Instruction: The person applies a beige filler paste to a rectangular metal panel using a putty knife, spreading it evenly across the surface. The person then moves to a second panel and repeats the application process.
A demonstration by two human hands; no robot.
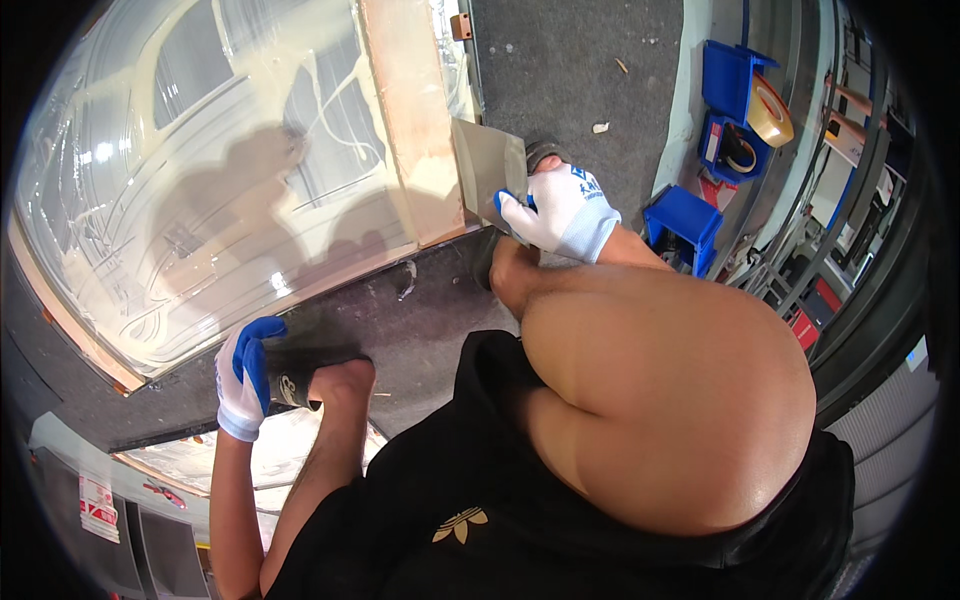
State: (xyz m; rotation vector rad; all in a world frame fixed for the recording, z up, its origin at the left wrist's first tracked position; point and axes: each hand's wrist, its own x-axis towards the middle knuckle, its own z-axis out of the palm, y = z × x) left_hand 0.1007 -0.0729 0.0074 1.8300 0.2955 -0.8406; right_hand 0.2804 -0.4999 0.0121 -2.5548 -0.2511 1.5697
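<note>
My right hand [565, 212], in a white work glove with blue fingertips, is closed on the edge of a flat grey-beige scraper [490, 162]. The scraper stands beside the right border of a large framed panel [415, 130], its lower part partly behind my fingers. Cream-coloured, wet-looking material is smeared in streaks and patches over the panel. My left hand [246, 378], gloved alike, hovers off the panel's near edge. Its fingers are stretched out and bent over to the right, and nothing shows in them.
Blue plastic bins [683, 228] line the right side, one holding rolls of tape. A wide tape roll [770, 112] leans above them. My bent knee [660, 390] fills the right foreground. Dark matting [590, 60] with scraps surrounds the panel. Another pale smeared surface [290, 450] lies near my left leg.
</note>
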